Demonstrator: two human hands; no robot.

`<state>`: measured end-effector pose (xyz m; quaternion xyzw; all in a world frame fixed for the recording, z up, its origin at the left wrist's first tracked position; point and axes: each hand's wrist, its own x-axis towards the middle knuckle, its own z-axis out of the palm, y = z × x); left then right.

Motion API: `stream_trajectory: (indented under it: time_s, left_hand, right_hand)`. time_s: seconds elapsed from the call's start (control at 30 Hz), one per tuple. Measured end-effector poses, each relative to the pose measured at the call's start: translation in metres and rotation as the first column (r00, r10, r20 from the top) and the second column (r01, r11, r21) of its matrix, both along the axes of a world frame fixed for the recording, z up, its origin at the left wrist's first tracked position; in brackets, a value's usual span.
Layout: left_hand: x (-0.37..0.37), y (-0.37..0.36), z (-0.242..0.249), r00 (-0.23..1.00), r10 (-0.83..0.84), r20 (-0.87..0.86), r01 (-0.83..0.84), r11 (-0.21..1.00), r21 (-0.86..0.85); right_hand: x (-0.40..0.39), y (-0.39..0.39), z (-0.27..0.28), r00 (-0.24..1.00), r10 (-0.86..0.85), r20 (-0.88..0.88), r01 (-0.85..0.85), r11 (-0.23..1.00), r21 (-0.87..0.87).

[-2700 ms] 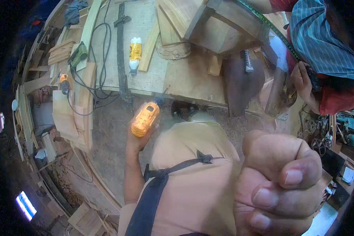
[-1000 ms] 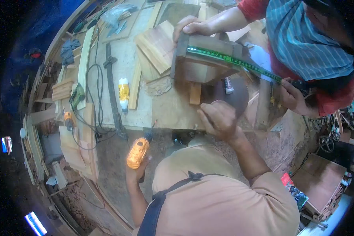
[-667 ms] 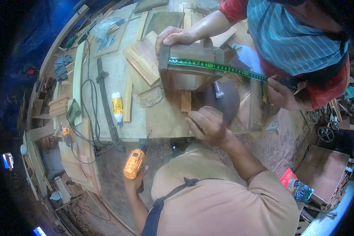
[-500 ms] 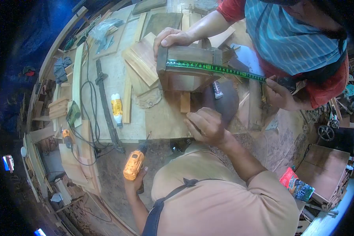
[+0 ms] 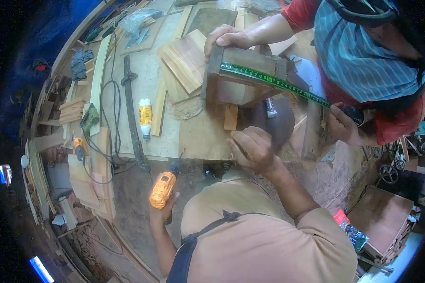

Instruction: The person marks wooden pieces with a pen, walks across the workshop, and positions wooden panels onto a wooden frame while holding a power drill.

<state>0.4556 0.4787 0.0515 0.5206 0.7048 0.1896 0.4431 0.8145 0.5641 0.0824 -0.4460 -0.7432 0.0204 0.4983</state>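
Slightly lowered since before, the right hand (image 5: 252,148) is rested half-curled on the tabletop (image 5: 200,137); anything held is hidden. The yellow drill (image 5: 163,188) is gripped by the left hand (image 5: 164,212).

Orange drill (image 5: 163,189), green tape measure (image 5: 274,81), brown wooden box (image 5: 238,78), seemingly yellow-labelled white bottle (image 5: 145,118)

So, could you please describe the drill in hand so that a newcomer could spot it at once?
Start at the workbench and drop below its near edge, over the dusty floor. There the left hand grips an orange-yellow drill, bit pointing up at the bench. The other drill, smaller and corded, lies among boards far left.
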Motion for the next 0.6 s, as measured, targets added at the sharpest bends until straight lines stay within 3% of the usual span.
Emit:
stream_trajectory:
  time_s: [0.23,0.37,0.6]
  left_hand:
    - [-0.006,-0.001,-0.008,0.999,-0.027,0.029,0.025,0.999,0.047]
    - [-0.006,0.004,0.001,0.998,-0.051,0.030,0.053,0.997,-0.063]
    - [-0.012,0.004,-0.006,0.996,-0.056,0.067,0.058,0.998,-0.034]
  right_hand:
    - [-0.006,0.002,-0.004,1.000,0.006,0.015,-0.006,0.999,-0.044]
    - [-0.010,0.005,-0.010,1.000,0.016,-0.007,-0.016,0.999,-0.040]
    - [-0.013,0.007,-0.009,1.000,0.023,0.015,-0.022,0.996,-0.081]
